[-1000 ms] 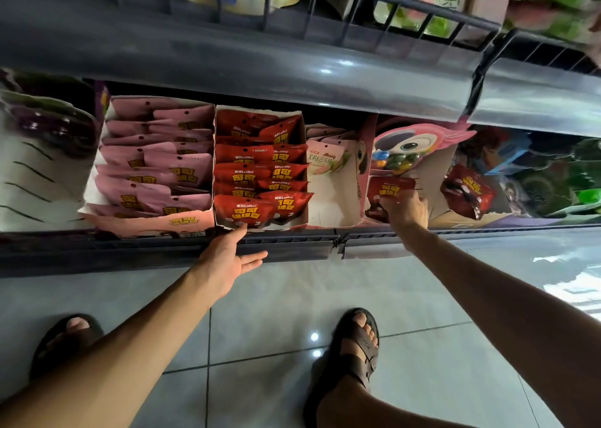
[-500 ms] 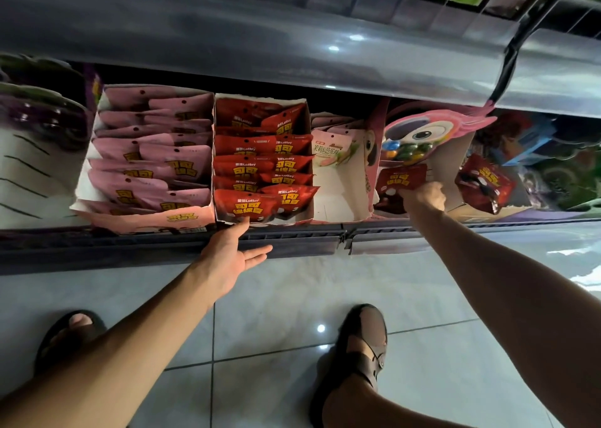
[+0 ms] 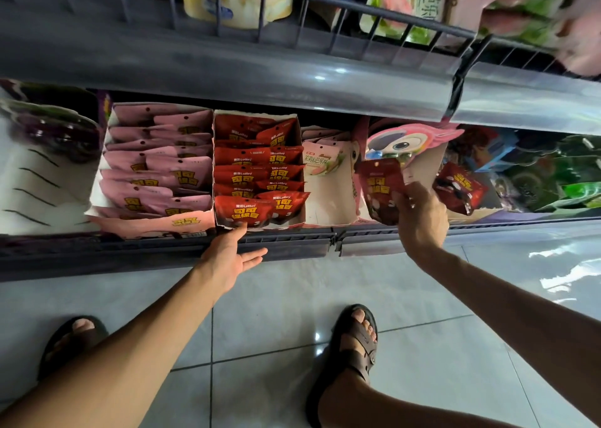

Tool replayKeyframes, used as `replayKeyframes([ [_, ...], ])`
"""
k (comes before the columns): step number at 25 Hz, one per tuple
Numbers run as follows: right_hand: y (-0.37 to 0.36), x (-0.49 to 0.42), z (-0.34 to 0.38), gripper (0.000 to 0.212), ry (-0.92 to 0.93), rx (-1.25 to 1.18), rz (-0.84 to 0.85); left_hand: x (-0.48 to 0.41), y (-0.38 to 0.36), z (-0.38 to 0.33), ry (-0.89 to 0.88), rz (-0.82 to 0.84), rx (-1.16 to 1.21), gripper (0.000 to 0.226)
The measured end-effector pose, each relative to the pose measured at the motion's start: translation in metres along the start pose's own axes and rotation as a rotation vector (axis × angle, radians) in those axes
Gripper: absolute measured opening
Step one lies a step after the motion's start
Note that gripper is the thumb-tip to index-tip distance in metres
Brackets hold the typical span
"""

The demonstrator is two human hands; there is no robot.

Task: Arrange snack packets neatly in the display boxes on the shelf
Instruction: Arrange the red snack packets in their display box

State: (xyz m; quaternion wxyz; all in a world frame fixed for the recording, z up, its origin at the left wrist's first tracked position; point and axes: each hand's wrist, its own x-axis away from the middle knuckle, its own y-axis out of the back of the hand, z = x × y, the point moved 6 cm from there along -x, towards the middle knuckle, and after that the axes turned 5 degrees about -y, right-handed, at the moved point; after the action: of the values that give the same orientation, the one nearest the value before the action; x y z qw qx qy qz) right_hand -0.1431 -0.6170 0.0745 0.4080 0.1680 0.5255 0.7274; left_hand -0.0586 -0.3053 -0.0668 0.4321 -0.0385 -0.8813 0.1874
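On the low shelf stand display boxes: a pink box [image 3: 107, 200] packed with pink packets [image 3: 156, 180], and beside it a white box [image 3: 300, 154] of red packets [image 3: 257, 183]. My right hand [image 3: 422, 219] grips a dark red packet [image 3: 379, 190] and holds it up in front of the pink bird-faced box [image 3: 422, 170]. A second dark red packet [image 3: 460, 188] lies in that box to the right. My left hand [image 3: 232, 258] is flat with fingers spread, its thumb tip touching the front of the red-packet box.
A half-empty box [image 3: 328, 200] with pale green-and-pink packets [image 3: 320, 164] sits between the red box and the bird box. The shelf rail [image 3: 292, 242] runs along the front. An upper wire shelf [image 3: 325, 1] overhangs. My sandalled feet stand on grey tiles.
My right hand has lifted the dark red packet up and out of the bird-faced box toward me. My left hand has stayed at the front of the red box.
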Motion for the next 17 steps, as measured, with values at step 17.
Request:
replayKeyframes([
  [17, -0.121, 0.072, 0.108, 0.005, 0.324, -0.445, 0.426, 0.001, 0.000, 0.001, 0.086, -0.078, 0.074, 0.049],
])
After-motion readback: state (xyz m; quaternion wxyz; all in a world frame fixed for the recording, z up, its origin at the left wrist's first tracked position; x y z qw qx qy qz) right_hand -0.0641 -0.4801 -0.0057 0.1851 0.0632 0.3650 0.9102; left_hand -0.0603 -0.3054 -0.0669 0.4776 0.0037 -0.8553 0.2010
